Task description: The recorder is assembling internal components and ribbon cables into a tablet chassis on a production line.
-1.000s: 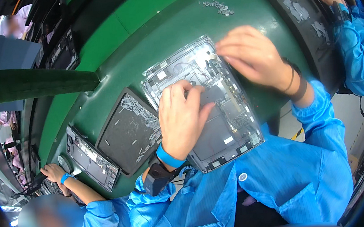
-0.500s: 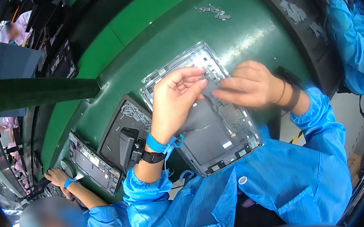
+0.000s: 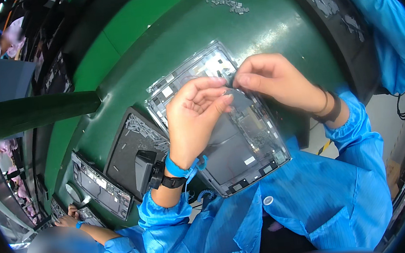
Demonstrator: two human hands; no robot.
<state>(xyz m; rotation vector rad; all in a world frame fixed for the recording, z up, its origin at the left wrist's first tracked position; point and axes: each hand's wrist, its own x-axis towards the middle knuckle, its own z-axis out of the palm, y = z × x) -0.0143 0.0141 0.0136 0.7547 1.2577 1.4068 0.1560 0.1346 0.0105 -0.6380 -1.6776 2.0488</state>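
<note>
An opened tablet (image 3: 225, 158) lies on the green bench in front of me. Its dark battery area, circuit board and small metal parts are exposed. My left hand (image 3: 193, 110) hovers over its upper middle, fingers curled and thumb drawn close to them. A tiny pale edge shows at those fingertips, too small to name. Beside it, my right hand (image 3: 269, 77) pinches thumb and forefinger together over the tablet's upper right edge. What that pinch holds is hidden. The two hands' fingertips are almost touching. A blue wrist strap (image 3: 179, 167) goes round my left wrist.
Left of the tablet stands a black tray (image 3: 132, 139) of small grey pieces. Another opened tablet (image 3: 102, 186) lies beyond it, near a co-worker's hand (image 3: 69, 218). More small grey pieces (image 3: 230, 5) lie at the far side. A dark tray (image 3: 318, 25) is at right, beside another person's blue sleeve (image 3: 383, 18).
My right hand has moved up and slightly left, its fingers closing into a pinch. The grey piece seen between my hands is no longer plain. The co-worker at left has lowered a hand.
</note>
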